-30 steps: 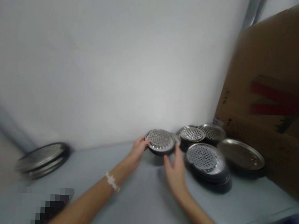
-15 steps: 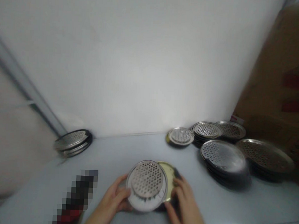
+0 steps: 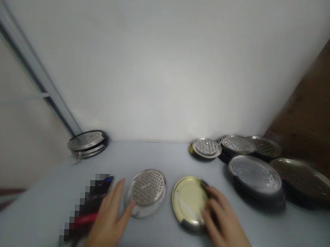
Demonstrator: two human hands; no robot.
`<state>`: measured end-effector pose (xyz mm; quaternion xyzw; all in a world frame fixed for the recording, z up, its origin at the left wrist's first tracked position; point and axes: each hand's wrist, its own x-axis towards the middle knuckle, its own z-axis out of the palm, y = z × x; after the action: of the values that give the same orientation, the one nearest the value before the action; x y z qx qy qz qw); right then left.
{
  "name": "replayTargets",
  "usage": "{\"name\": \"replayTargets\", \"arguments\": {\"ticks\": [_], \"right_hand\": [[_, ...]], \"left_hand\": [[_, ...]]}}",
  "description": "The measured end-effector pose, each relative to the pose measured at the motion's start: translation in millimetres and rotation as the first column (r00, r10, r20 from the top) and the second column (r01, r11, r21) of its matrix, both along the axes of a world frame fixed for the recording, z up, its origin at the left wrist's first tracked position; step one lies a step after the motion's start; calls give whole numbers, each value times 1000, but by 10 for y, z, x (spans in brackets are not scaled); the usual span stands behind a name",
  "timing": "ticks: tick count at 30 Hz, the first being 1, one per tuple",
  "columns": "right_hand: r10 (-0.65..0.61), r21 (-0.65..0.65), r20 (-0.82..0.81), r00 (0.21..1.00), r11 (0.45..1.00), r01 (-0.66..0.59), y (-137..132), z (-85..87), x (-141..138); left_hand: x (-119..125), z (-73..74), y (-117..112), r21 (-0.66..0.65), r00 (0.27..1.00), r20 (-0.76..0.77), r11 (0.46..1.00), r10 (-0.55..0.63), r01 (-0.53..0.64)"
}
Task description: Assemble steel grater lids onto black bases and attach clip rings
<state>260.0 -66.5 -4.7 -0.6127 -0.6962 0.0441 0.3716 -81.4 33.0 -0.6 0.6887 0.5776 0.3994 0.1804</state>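
Note:
A silvery round metal disc with a perforated middle (image 3: 148,188) lies on the grey table in front of me. My left hand (image 3: 110,212) is at its left side, fingers stretched and thumb apart, the thumb tip over or touching the rim. To its right is a gold-coloured round metal plate with black pieces on its edge (image 3: 189,199). My right hand (image 3: 218,217) grips that plate by its right edge, fingers curled and somewhat blurred. The plate's underside is hidden.
Stacks of perforated round discs stand at the back left (image 3: 87,142) and back right (image 3: 237,145); a larger stack (image 3: 257,176) is nearer on the right. A dark, partly pixelated phone-like object (image 3: 98,197) lies left. A white wall (image 3: 166,83) rises behind the table.
The perforated disc has left my hands and now lies on the table. My left hand has opened and moved left. The gold plate, formerly partly behind the disc, has moved right with my right hand.

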Motion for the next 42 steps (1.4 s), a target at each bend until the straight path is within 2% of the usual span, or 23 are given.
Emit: {"name": "replayTargets", "arguments": {"ticks": [2, 3, 5, 6, 8, 9, 13, 16, 21, 24, 26, 28, 30, 32, 34, 36, 39, 42], "right_hand": [[29, 50, 12, 999, 998, -30, -41, -64, -54], [41, 60, 13, 999, 997, -42, -61, -97, -66], [59, 37, 7, 998, 998, -59, -90, -143, -50], [66, 14, 3, 998, 998, -66, -100, -153, -23], [69, -43, 5, 998, 997, -69, -117, -152, 63], [70, -71, 13, 997, 995, -69, -126, -145, 116], [68, -148, 64, 996, 987, -58, -172, -138, 343], [5, -116, 87, 996, 993, 6, -130, -183, 485], [-125, -21, 123, 985, 992, 128, 199, -170, 646], [-232, 108, 198, 952, 971, 214, 311, -29, 581], [-255, 221, 215, 943, 953, 207, 266, 49, 419], [-145, 277, 214, 966, 957, 83, 160, 43, 192], [23, 296, 277, 961, 949, -108, 54, -64, -34], [143, 351, 394, 908, 890, -293, -7, -229, -203], [245, 313, 460, 853, 855, -414, -21, -367, -305], [279, 227, 432, 858, 887, -402, -11, -417, -360], [279, 73, 316, 907, 946, -316, 6, -345, -404], [318, 23, 239, 917, 943, -333, 12, -258, -411]], "left_hand": [[166, 11, -125, 227, 962, -255, 962, -93, 153], [269, 34, -202, 264, 918, -361, 926, -163, 268], [491, 94, -361, 241, 788, -527, 834, -318, 497], [594, 124, -430, 187, 712, -592, 795, -378, 577], [746, 161, -520, 122, 618, -649, 741, -444, 661], [786, 165, -540, 105, 597, -658, 730, -459, 676], [716, 103, -508, 131, 629, -631, 737, -454, 663], [543, 30, -460, 160, 673, -570, 740, -471, 653], [302, -73, -364, 97, 709, -483, 773, -514, 627], [225, -121, -279, 5, 670, -492, 767, -556, 641], [209, -116, -225, -31, 632, -500, 742, -592, 670], [215, -59, -166, -22, 651, -497, 758, -574, 652], [224, 39, -77, 25, 716, -502, 819, -485, 573], [219, 141, 57, 83, 771, -531, 884, -353, 461], [198, 210, 221, 115, 791, -564, 926, -236, 359], [176, 239, 376, 76, 780, -589, 947, -210, 312], [177, 269, 524, -30, 758, -595, 950, -267, 311], [203, 343, 572, -79, 766, -570, 948, -296, 308]]}}
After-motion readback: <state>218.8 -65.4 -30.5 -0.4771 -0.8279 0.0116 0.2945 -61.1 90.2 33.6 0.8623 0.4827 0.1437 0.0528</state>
